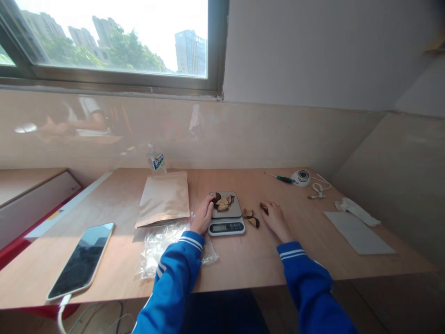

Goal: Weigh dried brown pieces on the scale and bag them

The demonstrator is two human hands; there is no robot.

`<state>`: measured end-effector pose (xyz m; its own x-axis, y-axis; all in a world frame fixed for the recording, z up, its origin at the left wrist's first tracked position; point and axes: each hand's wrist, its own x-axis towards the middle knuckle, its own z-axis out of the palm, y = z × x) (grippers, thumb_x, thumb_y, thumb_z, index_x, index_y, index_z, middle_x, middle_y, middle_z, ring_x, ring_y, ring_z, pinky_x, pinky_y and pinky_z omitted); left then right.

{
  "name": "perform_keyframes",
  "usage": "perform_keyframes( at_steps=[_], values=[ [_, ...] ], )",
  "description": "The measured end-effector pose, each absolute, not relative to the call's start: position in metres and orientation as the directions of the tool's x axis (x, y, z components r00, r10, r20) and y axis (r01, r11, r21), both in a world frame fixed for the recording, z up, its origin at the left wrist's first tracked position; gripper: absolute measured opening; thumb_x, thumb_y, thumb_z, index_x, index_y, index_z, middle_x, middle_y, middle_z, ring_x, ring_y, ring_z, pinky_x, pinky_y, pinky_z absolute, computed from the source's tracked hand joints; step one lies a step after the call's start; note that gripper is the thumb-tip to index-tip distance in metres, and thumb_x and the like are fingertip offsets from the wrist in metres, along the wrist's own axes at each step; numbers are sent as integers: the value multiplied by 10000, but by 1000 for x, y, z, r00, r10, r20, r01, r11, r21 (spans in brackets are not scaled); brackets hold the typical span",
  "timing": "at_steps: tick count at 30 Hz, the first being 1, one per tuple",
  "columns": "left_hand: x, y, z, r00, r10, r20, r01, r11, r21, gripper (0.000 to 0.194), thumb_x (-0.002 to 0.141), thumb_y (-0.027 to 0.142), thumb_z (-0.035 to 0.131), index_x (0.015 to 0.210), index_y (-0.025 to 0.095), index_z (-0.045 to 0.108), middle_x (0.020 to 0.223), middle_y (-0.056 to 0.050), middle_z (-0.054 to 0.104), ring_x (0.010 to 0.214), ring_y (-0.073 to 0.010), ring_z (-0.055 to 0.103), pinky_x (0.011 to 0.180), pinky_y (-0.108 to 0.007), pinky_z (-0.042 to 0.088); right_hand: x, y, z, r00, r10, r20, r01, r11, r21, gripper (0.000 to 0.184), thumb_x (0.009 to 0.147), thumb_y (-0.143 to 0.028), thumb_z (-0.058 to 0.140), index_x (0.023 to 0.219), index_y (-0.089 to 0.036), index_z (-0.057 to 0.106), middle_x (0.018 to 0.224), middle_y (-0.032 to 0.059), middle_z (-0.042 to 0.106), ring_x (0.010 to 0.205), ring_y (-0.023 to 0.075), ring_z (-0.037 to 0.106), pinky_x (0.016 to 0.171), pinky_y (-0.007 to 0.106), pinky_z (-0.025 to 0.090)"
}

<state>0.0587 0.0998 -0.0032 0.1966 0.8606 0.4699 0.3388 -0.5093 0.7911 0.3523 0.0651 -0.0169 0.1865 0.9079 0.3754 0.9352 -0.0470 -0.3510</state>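
A kitchen scale [226, 227] with a steel pan and a small display stands in the middle of the table. On its pan lies a small heap of dried peel pieces [224, 203], dark outside and pale yellow inside. My left hand [203, 214] is at the pan's left edge, its fingers closed on a dark peel piece [217, 198] beside the heap. More loose peel pieces [251, 218] lie on the wood right of the scale. Just beyond them my right hand [274, 220] rests low over the table, fingers curled round a brown peel piece [264, 208].
Left of the scale lie a kraft paper pouch [165, 197] and clear plastic bags [162, 248]. A bottle [157, 160] stands behind them; a charging phone [83, 260] is far left. Rightwards are a screwdriver [284, 179], a dome camera [301, 178], and white paper [358, 233].
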Motion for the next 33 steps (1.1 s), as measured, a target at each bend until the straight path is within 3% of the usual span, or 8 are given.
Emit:
perform_keyframes(
  at_steps=[4,8,11,13,16,20,28,33],
  values=[
    [56,97,-4,134,865,483,310,-499,809,388,951,383,335,1210,194,554,1303,-108,564,1257,-201,482,1093,-405,339,339,65,-5,233,902,363,889,-46,-456,268,802,-135,481,992,-153,669,994,129,669,940,259,587,852,400,444],
    [56,95,-5,107,871,479,313,-487,815,371,951,378,340,1175,187,566,1265,-114,584,1227,-205,507,1071,-406,365,301,67,25,-20,944,329,754,230,-615,260,844,-196,470,1036,-202,644,1010,66,670,869,192,605,771,317,469],
    [56,95,-6,109,871,480,317,-488,813,358,948,371,347,1169,189,563,1279,-117,576,1227,-206,508,1068,-410,367,274,68,41,-153,940,306,765,309,-565,212,835,-199,510,995,-212,647,986,54,664,884,194,596,773,316,456],
    [55,95,-7,111,870,480,321,-488,811,354,947,368,348,1161,187,564,1276,-120,577,1228,-208,508,1066,-409,369,262,68,42,-104,942,318,810,266,-523,178,825,-177,520,952,-198,644,960,65,652,891,204,591,791,332,450],
    [55,95,-7,107,869,483,332,-489,806,347,943,362,354,1151,183,565,1254,-123,587,1221,-212,513,1056,-409,378,254,65,33,-26,941,336,794,224,-566,187,829,-181,519,985,-189,623,997,78,619,886,199,593,780,328,468],
    [54,95,-6,123,868,482,333,-493,804,333,942,344,361,1153,181,559,1265,-130,577,1229,-207,503,1052,-408,382,255,58,23,-46,924,379,745,285,-603,250,868,-299,522,1084,-203,600,1066,91,596,947,211,591,828,346,482],
    [55,94,-8,117,869,481,332,-490,806,324,937,337,377,1169,199,557,1280,-118,570,1221,-210,511,1036,-409,402,272,71,32,-138,881,452,723,402,-563,450,990,-396,236,1210,-242,597,1277,70,577,1225,198,482,1063,417,341],
    [55,96,-8,119,863,490,338,-499,798,323,931,333,381,1150,182,564,1252,-127,585,1213,-217,520,1026,-407,413,268,89,27,-246,903,351,745,408,-528,471,989,-414,227,1252,-244,579,1344,55,546,1272,195,446,1086,426,318]
  ],
)
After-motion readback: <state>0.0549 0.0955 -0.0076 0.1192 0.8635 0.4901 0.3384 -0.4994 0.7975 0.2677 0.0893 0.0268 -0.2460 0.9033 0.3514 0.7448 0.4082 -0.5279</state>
